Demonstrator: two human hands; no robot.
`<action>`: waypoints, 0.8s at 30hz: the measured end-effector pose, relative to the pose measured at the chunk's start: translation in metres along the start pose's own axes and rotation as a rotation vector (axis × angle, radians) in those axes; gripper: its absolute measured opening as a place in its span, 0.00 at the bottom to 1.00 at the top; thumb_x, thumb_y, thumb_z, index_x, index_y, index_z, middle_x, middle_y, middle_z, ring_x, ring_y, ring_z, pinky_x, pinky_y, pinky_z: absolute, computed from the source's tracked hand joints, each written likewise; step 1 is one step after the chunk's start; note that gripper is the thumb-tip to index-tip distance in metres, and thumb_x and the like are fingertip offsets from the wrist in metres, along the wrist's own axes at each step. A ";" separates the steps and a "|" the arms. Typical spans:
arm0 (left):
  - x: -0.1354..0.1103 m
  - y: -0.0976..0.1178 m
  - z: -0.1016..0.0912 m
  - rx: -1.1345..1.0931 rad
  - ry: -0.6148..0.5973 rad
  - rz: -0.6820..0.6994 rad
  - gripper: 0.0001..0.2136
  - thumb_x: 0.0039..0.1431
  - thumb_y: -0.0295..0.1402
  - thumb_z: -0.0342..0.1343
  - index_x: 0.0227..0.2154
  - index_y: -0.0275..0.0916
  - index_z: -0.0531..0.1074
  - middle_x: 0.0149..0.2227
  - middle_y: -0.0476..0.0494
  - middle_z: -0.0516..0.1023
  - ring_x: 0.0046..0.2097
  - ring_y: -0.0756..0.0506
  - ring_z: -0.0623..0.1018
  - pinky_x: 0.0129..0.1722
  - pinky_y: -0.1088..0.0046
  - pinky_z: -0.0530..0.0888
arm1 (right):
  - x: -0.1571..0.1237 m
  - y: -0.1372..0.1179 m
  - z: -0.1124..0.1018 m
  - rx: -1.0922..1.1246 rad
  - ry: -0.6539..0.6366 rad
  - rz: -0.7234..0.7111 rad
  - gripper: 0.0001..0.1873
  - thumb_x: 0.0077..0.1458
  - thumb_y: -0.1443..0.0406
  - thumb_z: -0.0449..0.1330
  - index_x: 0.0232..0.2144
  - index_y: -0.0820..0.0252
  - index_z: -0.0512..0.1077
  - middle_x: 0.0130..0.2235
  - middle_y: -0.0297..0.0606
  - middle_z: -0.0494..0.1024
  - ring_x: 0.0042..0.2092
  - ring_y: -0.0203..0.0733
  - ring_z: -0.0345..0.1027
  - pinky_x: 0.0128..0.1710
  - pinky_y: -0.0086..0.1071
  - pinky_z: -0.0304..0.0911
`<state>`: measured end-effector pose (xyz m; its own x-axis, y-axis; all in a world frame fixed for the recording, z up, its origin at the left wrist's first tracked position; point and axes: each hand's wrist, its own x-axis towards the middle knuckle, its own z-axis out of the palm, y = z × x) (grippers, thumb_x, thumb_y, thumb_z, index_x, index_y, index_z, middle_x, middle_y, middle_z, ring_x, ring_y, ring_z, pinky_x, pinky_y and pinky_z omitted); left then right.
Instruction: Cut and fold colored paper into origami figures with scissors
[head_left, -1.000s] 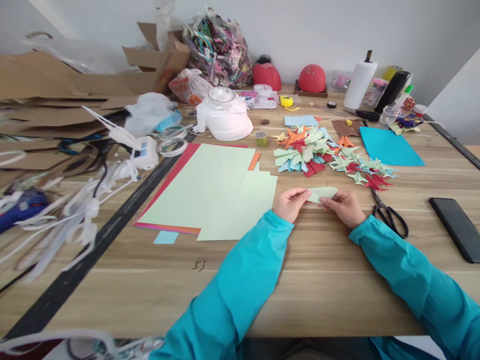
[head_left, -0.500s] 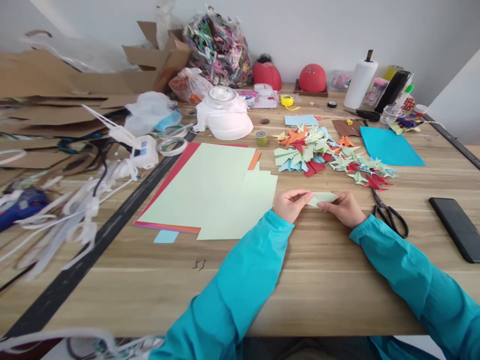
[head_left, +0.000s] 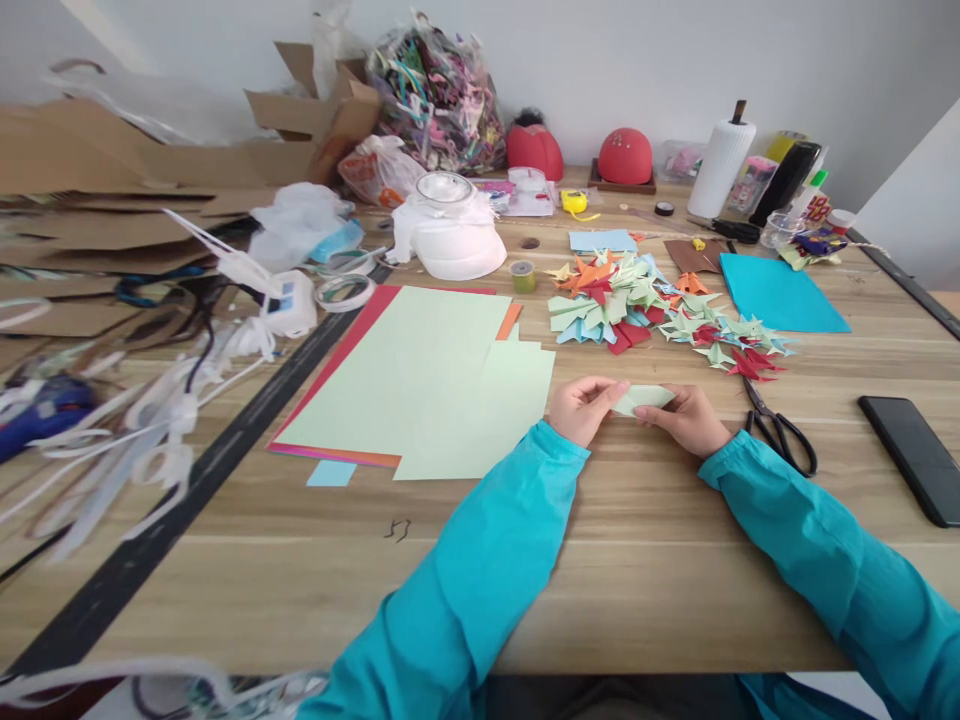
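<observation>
A small folded piece of pale green paper [head_left: 643, 399] is held between my two hands, just above the wooden table. My left hand [head_left: 585, 407] pinches its left end between thumb and fingers. At the other end, my right hand [head_left: 694, 415] grips it with the thumb on the near face and the fingers behind. Beyond my hands lies a heap of folded paper pieces [head_left: 626, 300] in green, red, orange and blue. Pale green sheets [head_left: 420, 375] are stacked to the left over red and orange ones. Black-handled scissors [head_left: 780, 430] rest right of my right hand.
A black phone [head_left: 911, 455] lies at the right. Behind the heap are a turquoise sheet [head_left: 784, 292] and a spool [head_left: 523, 276]. White strips and cables [head_left: 165, 420] clutter the left side, with cardboard [head_left: 150, 150] behind. A white bottle [head_left: 721, 168] stands at the back right.
Both hands keep their hold on the pale green paper. Its visible face has tilted slightly, and my left fingers have shifted a little; the table items look the same.
</observation>
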<state>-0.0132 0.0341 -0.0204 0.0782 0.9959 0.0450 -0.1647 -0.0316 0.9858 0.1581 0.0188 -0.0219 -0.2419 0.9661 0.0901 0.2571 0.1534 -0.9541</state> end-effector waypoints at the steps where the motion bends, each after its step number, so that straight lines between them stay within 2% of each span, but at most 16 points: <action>1: 0.000 0.000 0.001 -0.026 0.001 -0.009 0.16 0.35 0.43 0.67 0.23 0.35 0.76 0.21 0.48 0.76 0.22 0.50 0.72 0.21 0.74 0.73 | 0.000 0.000 0.000 0.017 0.010 0.008 0.18 0.44 0.52 0.65 0.23 0.63 0.74 0.23 0.36 0.76 0.26 0.38 0.67 0.28 0.31 0.64; 3: -0.001 0.001 0.002 -0.050 0.006 -0.012 0.17 0.32 0.42 0.68 0.24 0.35 0.76 0.23 0.47 0.78 0.21 0.50 0.73 0.21 0.73 0.73 | 0.000 0.001 0.000 0.048 0.032 0.022 0.18 0.44 0.52 0.66 0.23 0.63 0.74 0.23 0.37 0.77 0.26 0.38 0.67 0.28 0.32 0.64; 8: -0.002 0.003 -0.001 -0.007 -0.016 0.008 0.15 0.40 0.44 0.65 0.24 0.35 0.77 0.20 0.47 0.77 0.19 0.50 0.72 0.21 0.72 0.74 | 0.000 0.000 0.000 0.062 0.010 0.049 0.20 0.42 0.51 0.66 0.24 0.63 0.74 0.24 0.37 0.77 0.27 0.39 0.68 0.28 0.32 0.64; 12: -0.003 0.003 -0.002 0.058 0.019 0.041 0.12 0.42 0.42 0.64 0.21 0.37 0.76 0.18 0.48 0.75 0.19 0.50 0.72 0.20 0.75 0.72 | -0.001 -0.004 0.001 0.042 -0.006 0.085 0.22 0.39 0.51 0.68 0.28 0.64 0.75 0.25 0.36 0.77 0.26 0.38 0.66 0.26 0.30 0.62; 16: -0.005 -0.003 0.002 0.095 0.008 0.078 0.10 0.45 0.41 0.62 0.21 0.38 0.76 0.18 0.49 0.75 0.19 0.50 0.72 0.18 0.75 0.72 | -0.001 -0.008 0.001 -0.041 0.012 0.110 0.22 0.36 0.49 0.68 0.24 0.64 0.74 0.23 0.34 0.74 0.25 0.35 0.63 0.23 0.28 0.59; 19: -0.006 -0.007 0.004 0.107 -0.035 0.083 0.10 0.46 0.41 0.62 0.22 0.38 0.76 0.18 0.48 0.75 0.19 0.49 0.73 0.20 0.74 0.72 | -0.002 -0.009 0.000 -0.067 -0.015 0.113 0.23 0.39 0.48 0.66 0.22 0.64 0.74 0.21 0.33 0.72 0.24 0.34 0.60 0.21 0.27 0.56; 24: -0.005 -0.008 0.002 0.164 -0.089 0.047 0.10 0.41 0.40 0.64 0.21 0.37 0.76 0.18 0.49 0.75 0.20 0.50 0.72 0.21 0.74 0.70 | -0.002 -0.012 -0.001 -0.056 -0.061 0.101 0.23 0.40 0.47 0.66 0.20 0.64 0.72 0.19 0.33 0.70 0.23 0.33 0.58 0.21 0.27 0.54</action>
<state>-0.0104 0.0290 -0.0285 0.1624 0.9818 0.0986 -0.0079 -0.0986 0.9951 0.1565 0.0149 -0.0107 -0.2679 0.9631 -0.0248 0.3349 0.0690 -0.9397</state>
